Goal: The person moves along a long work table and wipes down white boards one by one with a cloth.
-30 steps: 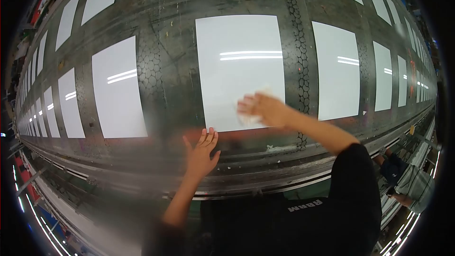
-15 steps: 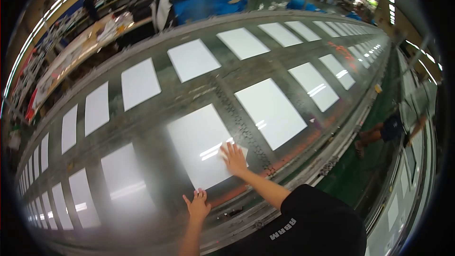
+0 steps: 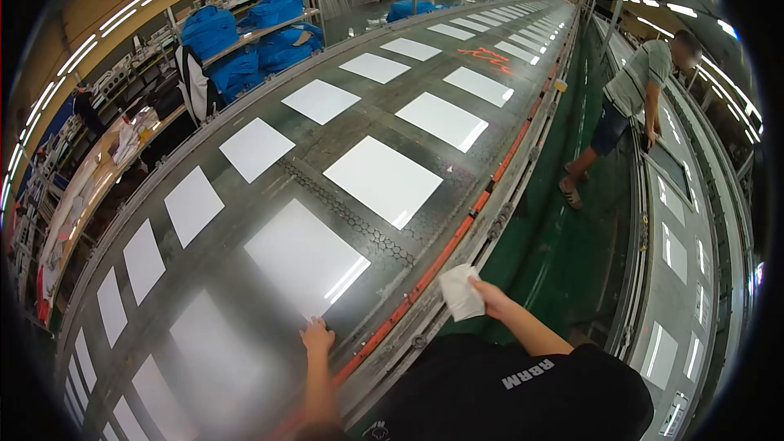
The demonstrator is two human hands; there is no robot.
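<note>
My right hand grips a folded white cloth in the air, just beyond the long table's near rail. My left hand rests at the near corner of a glossy white sheet, its fingers apart and nothing held in them. That sheet lies flat on the dark table and reflects bright lamp streaks. Beside it, farther along the table, is another white sheet. On the other side, a blurred sheet lies close to my left arm.
Two rows of white sheets run along the table. An orange-marked rail lines its near edge. Across a green aisle, another person leans over a second table holding a dark frame. Blue-wrapped bundles sit on shelves behind.
My right hand has lifted off the sheet with the cloth and moved right, past the table's edge. My left hand remains by the sheet's near corner. The view has turned toward the right.
</note>
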